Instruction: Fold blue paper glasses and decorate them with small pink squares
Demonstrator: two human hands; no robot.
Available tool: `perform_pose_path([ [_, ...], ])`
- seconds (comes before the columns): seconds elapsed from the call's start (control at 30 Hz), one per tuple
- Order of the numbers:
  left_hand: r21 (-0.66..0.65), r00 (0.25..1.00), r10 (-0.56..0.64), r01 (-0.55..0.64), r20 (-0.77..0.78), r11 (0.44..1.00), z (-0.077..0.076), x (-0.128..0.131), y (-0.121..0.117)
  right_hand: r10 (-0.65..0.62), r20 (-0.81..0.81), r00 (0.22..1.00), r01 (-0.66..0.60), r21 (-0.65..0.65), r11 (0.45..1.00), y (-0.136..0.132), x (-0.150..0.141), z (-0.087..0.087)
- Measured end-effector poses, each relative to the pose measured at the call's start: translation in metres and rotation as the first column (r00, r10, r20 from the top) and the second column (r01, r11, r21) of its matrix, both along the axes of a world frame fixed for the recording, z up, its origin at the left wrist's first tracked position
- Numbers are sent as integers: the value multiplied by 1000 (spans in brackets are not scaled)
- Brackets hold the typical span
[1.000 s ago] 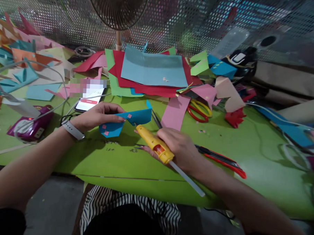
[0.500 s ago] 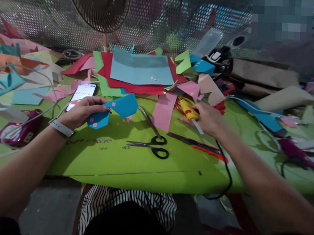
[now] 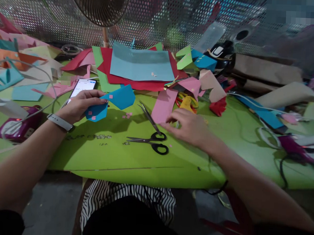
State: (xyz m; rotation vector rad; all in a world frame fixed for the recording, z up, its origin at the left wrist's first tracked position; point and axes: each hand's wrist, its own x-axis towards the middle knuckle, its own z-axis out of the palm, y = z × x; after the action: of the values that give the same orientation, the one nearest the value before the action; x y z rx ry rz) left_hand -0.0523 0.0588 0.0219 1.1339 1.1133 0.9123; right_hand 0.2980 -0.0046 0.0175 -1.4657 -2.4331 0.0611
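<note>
Pinched in my left hand [image 3: 87,103] is a folded blue paper piece [image 3: 123,97] with several small pink squares on it. My right hand [image 3: 189,127] hovers over the table just in front of the yellow glue gun [image 3: 187,103], its fingers stretched leftward and holding nothing that I can see. Black-handled scissors [image 3: 159,148] lie to the left of that hand, with metal tweezers [image 3: 147,114] touching their upper handle. Small pink paper squares [image 3: 127,115] are scattered between the blue piece and the tweezers. A pink paper strip [image 3: 164,105] lies behind my right fingertips.
A phone [image 3: 84,85] lies behind my left hand. Stacked coloured sheets [image 3: 141,65] sit at the back under a fan [image 3: 100,6]. A purple device [image 3: 20,123] with cables is at the left, and paper scraps [image 3: 211,85] crowd the right rear.
My right hand has let go of the glue gun and moved left and nearer, over the spot of the red-handled cutter, which is now hidden. My left hand still holds the blue paper.
</note>
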Motion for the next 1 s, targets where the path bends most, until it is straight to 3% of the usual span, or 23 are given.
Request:
perform_pose_path([
  [0.1, -2, 1000, -9, 9, -4, 1000, -2, 0, -1, 33, 111, 993, -24, -78, 997, 0, -29, -13],
  [0.2, -5, 999, -32, 32, -11, 999, -2, -1, -2, 13, 78, 997, -3, -137, 991, 5, -30, -16],
  [0.33, -4, 1000, -27, 27, -4, 1000, 2, 1, -3, -154, -209, 966, 102, -236, 966, 9, -15, 3],
  [0.43, -4, 1000, -11, 11, 5, 1000, 5, 3, -4, -197, -483, 853, 52, -297, 953, 9, -13, 20],
  [0.53, -14, 1000, -22, 22, 1, 1000, 6, 4, -6, -159, -625, 764, 7, -239, 971, 11, -24, 29],
  [0.73, -5, 1000, -24, 24, 11, 1000, 4, 3, -5, -33, -579, 814, -31, -101, 994, 25, -57, 32],
  [0.9, 14, 999, 0, 0, 33, 1000, 1, 2, -3, -8, -646, 763, -74, -99, 992, 46, -78, 34],
  [1.0, 24, 999, 25, -26, 38, 999, -1, 0, -2, 0, -630, 777, -105, -129, 986, 56, -85, 28],
])
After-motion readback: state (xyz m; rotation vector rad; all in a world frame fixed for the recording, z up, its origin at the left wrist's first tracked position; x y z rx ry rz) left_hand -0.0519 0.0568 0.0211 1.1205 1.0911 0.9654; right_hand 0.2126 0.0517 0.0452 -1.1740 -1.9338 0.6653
